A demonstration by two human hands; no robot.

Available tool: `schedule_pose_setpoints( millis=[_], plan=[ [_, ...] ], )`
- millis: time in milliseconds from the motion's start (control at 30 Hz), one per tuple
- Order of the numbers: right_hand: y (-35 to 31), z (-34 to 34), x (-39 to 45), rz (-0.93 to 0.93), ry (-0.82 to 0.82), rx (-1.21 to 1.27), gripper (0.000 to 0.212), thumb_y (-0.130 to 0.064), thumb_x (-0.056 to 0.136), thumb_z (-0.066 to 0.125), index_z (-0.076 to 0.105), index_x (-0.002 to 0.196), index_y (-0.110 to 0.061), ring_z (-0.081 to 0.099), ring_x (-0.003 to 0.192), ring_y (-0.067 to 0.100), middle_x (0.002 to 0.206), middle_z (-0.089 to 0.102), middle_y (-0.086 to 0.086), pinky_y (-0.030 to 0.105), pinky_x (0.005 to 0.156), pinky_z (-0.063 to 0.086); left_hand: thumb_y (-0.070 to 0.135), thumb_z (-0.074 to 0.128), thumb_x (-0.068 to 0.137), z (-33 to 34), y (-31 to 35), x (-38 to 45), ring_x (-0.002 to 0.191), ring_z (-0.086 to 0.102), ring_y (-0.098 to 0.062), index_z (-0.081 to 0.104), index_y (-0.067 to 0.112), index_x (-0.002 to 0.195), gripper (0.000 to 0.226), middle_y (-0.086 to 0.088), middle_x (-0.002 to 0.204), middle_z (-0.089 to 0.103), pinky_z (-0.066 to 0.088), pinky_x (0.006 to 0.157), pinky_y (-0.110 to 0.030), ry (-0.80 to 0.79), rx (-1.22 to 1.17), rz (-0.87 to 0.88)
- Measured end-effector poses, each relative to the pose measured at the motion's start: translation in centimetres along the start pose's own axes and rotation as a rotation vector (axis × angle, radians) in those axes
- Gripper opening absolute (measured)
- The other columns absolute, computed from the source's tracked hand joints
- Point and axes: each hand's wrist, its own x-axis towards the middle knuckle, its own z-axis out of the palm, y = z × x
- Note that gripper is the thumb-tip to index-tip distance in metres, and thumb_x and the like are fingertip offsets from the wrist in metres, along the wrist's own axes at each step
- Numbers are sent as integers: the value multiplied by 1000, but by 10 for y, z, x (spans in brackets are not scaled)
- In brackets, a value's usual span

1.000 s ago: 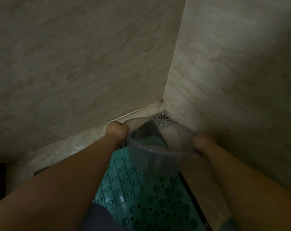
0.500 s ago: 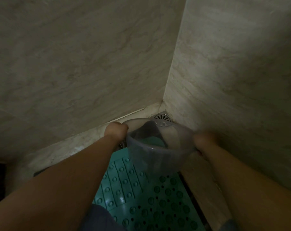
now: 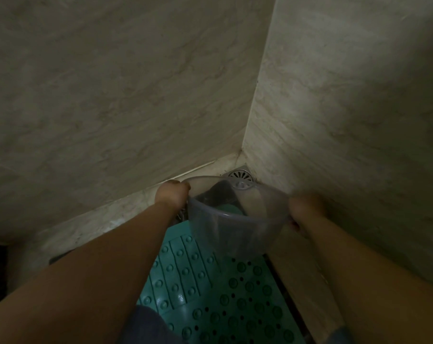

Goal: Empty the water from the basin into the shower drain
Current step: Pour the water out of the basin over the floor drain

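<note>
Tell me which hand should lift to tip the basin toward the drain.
Probably the left hand. The drain sits in the corner, up and right of the basin, nearer the right hand, so raising the left side would pour that way.

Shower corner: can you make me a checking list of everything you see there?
Surface: pale stone floor, partly covered by a green mat with bumps and holes.
Job's things: clear basin held up and tipped toward the corner; round metal drain just past its far rim. Water in it: too dim to tell.
Clutter: nothing seen.
Grippers: left hand grips the basin's left rim; right hand grips its right rim.
Cables: nothing seen.
Surroundings: two marbled walls meet at the corner above the drain; dark shape at the far left edge, unclear.
</note>
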Motion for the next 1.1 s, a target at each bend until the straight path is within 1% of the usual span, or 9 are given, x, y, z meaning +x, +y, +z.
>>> schedule_pose_setpoints(
  millis=[233,333,400,467,500,600,667,800,1100],
  plan=[
    [3,3,9,-17,-7,30,27,-12,90,48,66,101,4,65,76,34,96,69,24,48,79,60,7,52,93,2,4,-6,126,53,-34,60,1,126,34,-21,134,57,43,97,-29,-70,26,7],
    [-1,1,7,-27,9,14,30,-15,92,47,65,104,5,70,83,36,97,70,24,52,80,60,12,51,94,6,-1,2,125,56,-36,60,-2,127,37,-23,135,59,50,79,-23,-46,-71,-19],
    [-3,0,5,-38,12,-2,30,-16,93,45,64,104,5,71,88,37,98,69,25,52,81,59,17,52,92,8,-3,5,121,58,-39,67,1,107,26,-26,131,61,51,92,-30,-43,-137,-25],
    [-4,-1,6,-43,7,8,30,-15,93,45,65,105,4,71,90,38,99,69,26,52,82,59,23,54,88,7,-3,5,116,60,-44,63,10,79,18,-31,122,63,50,102,-50,-30,-218,-52],
    [-4,-1,4,-47,12,14,30,-15,93,44,64,106,4,71,90,38,100,69,26,53,82,59,26,55,87,6,-3,5,116,61,-44,63,10,80,19,-30,121,63,48,104,-54,-30,-244,-67],
    [-6,-1,4,-84,15,-26,34,-15,94,42,64,111,4,68,97,39,107,67,26,53,87,57,36,56,82,5,-5,7,121,59,-40,64,8,117,45,-23,129,63,46,107,-53,-59,-274,-81],
    [-8,-2,2,-95,18,-60,37,-16,94,41,63,116,4,66,103,39,113,65,26,52,91,55,39,56,82,5,-6,8,122,58,-37,60,9,129,55,-19,132,62,46,108,-50,-57,-279,-71],
    [-11,-1,-3,-108,33,-55,41,-20,94,41,63,119,4,65,106,38,116,65,25,51,93,54,44,53,86,5,-7,9,121,59,-36,57,9,133,58,-18,132,62,45,108,-47,-59,-268,-36],
    [-13,0,-20,-193,91,29,37,-18,92,42,67,104,7,68,97,41,105,69,27,57,88,55,51,53,87,6,-8,11,115,62,-36,54,8,136,65,-18,130,62,47,107,-48,-58,-303,-5]
  ],
)
